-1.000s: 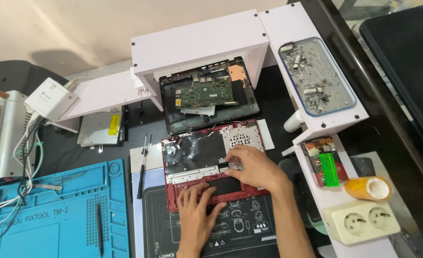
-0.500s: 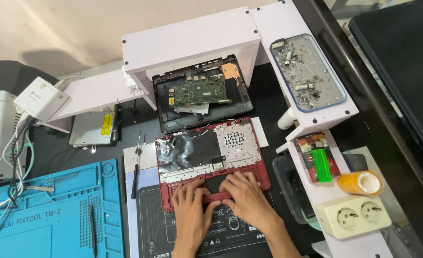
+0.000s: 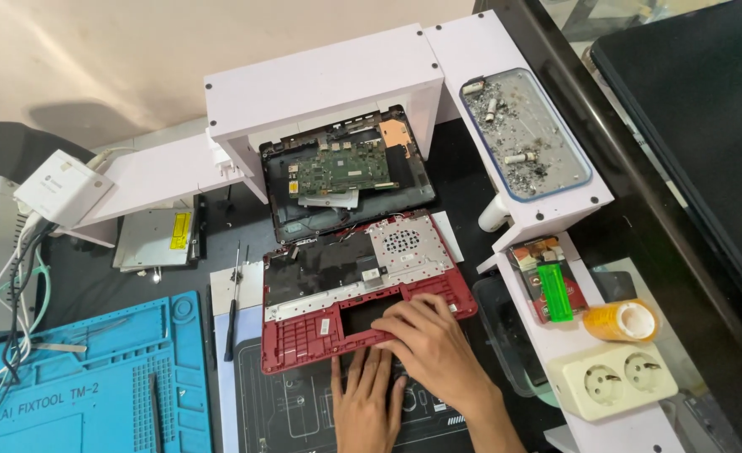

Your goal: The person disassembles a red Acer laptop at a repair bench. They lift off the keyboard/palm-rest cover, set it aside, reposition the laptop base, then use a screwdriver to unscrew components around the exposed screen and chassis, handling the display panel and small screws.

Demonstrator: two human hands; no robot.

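A red laptop palmrest shell (image 3: pixel 304 335) lies inside-up on the dark mat, its black and silver keyboard backing showing. My right hand (image 3: pixel 425 340) lies flat on the shell's lower right part, fingers spread over the frame. My left hand (image 3: pixel 367 403) rests palm-down on the black mat just below the shell's front edge, fingers touching that edge. Neither hand holds anything. Behind the shell sits the black bottom case (image 3: pixel 346 172) with a green circuit board inside.
A screwdriver (image 3: pixel 232 306) lies left of the shell on a white sheet. A blue repair mat (image 3: pixel 85 386) fills the lower left. White shelving (image 3: pixel 320 80) spans the back; a tray of screws (image 3: pixel 522 134), tape roll (image 3: pixel 622 320) and power socket (image 3: pixel 612 379) stand right.
My right hand came back from the shell's upper right to its lower edge, then slid over the lower right frame. My left hand dropped slightly onto the mat. The view shifted.
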